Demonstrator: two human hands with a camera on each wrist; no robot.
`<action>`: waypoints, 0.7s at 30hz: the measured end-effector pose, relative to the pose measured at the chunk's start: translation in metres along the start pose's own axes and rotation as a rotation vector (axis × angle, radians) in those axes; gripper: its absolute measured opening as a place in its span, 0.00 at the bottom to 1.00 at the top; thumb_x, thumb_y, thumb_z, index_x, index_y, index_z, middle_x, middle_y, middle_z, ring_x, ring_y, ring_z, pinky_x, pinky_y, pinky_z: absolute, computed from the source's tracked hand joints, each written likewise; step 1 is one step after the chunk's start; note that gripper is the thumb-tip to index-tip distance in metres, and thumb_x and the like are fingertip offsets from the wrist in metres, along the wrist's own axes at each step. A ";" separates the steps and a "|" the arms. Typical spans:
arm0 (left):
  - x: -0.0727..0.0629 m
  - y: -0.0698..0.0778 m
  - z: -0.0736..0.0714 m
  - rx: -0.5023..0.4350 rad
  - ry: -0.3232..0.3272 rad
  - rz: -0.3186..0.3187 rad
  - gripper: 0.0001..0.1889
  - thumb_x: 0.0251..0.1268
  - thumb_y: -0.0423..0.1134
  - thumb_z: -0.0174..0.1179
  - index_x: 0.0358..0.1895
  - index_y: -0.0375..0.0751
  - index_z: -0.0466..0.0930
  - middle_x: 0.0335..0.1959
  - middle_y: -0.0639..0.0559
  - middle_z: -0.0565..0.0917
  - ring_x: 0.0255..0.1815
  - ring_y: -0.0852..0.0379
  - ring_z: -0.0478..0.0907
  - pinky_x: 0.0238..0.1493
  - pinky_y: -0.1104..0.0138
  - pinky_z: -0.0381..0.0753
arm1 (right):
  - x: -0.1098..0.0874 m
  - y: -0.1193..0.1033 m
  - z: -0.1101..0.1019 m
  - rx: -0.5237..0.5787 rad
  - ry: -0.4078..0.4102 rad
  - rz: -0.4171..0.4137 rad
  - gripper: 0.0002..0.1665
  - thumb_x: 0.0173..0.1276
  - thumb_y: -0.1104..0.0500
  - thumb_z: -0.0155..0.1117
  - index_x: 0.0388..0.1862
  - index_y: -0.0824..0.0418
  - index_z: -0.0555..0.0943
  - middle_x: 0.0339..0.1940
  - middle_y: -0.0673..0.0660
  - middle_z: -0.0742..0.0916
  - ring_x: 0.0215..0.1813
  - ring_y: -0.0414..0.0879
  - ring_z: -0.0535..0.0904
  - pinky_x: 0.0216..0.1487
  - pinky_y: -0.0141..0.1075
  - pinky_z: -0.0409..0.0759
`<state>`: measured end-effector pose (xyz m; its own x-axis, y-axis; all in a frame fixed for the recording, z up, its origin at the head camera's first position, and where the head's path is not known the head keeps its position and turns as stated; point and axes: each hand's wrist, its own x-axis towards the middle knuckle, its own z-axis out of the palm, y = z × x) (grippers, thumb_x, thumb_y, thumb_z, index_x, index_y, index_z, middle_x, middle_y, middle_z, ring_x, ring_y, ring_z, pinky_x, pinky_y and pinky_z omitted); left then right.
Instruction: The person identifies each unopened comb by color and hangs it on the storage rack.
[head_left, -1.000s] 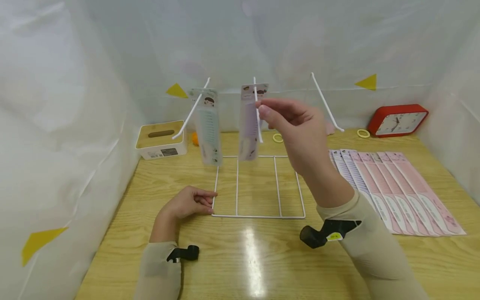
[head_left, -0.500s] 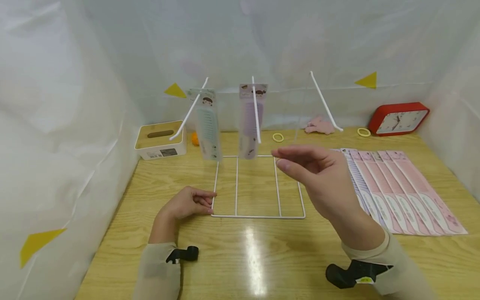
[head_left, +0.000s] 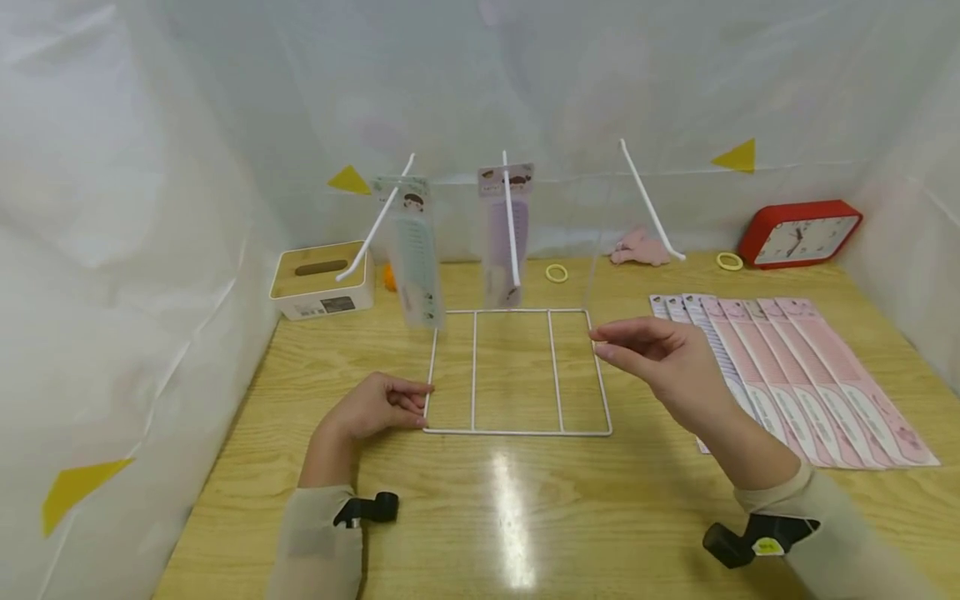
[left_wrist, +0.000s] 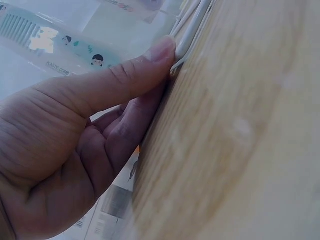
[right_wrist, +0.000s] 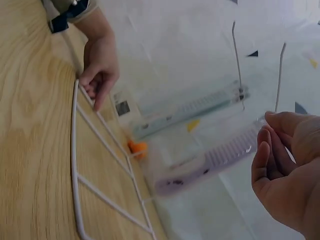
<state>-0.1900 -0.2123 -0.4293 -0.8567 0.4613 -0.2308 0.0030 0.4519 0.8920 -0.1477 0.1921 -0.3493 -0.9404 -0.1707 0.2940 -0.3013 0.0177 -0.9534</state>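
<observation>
My left hand [head_left: 372,406] pinches the front left corner of a white wire rack [head_left: 517,433] at the table top; its thumb lies against the wire in the left wrist view. A packaged green comb [head_left: 417,250] hangs from the left white hook [head_left: 369,242], and a packaged purple comb [head_left: 497,233] from the middle one. Nothing hangs on the right hook [head_left: 651,198]. My right hand [head_left: 686,371], fingers loosely bent and holding nothing, overlaps the rack's right side in the head view. The right wrist view shows that hand [right_wrist: 292,165] apart from the base.
Several packaged combs [head_left: 817,375], pink and purple, lie fanned out on the right. Along the back stand a tissue box [head_left: 322,283], an orange object [head_left: 389,277], a yellow ring [head_left: 557,273], a pink item [head_left: 640,248], another yellow ring [head_left: 729,262] and a red clock [head_left: 806,235].
My right hand has let go at the middle hook and moved down and right, leaving the purple comb hanging. The left hand has stayed on the rack's corner.
</observation>
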 end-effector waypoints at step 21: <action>-0.001 0.001 0.000 0.002 -0.009 0.018 0.28 0.57 0.26 0.70 0.63 0.28 0.77 0.42 0.34 0.86 0.39 0.58 0.85 0.40 0.72 0.84 | 0.067 0.105 -0.136 -0.683 -0.121 0.205 0.25 0.67 0.53 0.71 0.61 0.57 0.82 0.57 0.60 0.87 0.40 0.33 0.81 0.37 0.28 0.78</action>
<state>-0.1894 -0.2125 -0.4285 -0.8517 0.4765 -0.2182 0.0195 0.4448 0.8954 -0.2640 0.3169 -0.4199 -0.9766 -0.2046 0.0666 -0.1887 0.6659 -0.7218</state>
